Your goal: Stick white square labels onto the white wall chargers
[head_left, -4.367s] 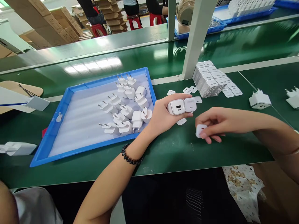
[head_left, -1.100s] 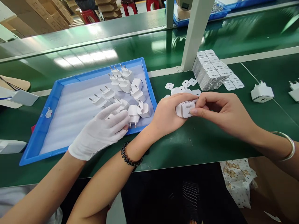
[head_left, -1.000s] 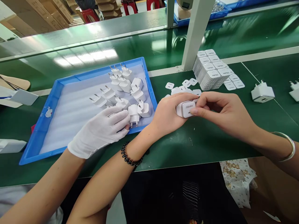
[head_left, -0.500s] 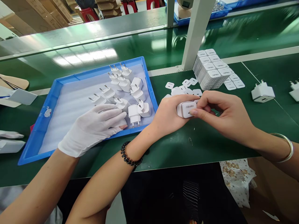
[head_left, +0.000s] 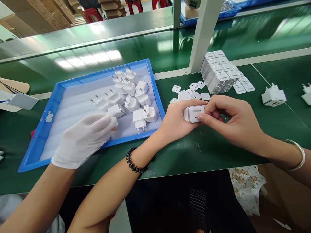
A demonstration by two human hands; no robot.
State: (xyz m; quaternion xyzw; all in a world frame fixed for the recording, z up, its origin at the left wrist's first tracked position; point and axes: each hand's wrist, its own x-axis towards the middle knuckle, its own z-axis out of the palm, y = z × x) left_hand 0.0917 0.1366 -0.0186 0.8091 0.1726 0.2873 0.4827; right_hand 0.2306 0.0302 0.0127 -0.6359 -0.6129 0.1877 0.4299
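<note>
My left hand (head_left: pixel 176 121) is closed around a small white charger (head_left: pixel 193 113) with grey lettering on its face, held just above the green table. My right hand (head_left: pixel 228 119) pinches and presses the charger's right end with thumb and fingertips. Loose white square labels (head_left: pixel 191 95) lie on the table just behind my hands. A blue tray (head_left: pixel 39 142) to the left holds several white plug chargers (head_left: pixel 131 94).
A co-worker's white-gloved hand (head_left: pixel 85 139) is over the tray's front part, closed on something white. Stacks of labels (head_left: pixel 218 74) stand beside a white post (head_left: pixel 202 35). Two more chargers (head_left: pixel 273 96) lie at the right. Cardboard boxes and red stools are far behind.
The gloved hand came into the tray, then drew back toward the near left. My hands have stayed together on the charger, the right one shifting slightly on its end.
</note>
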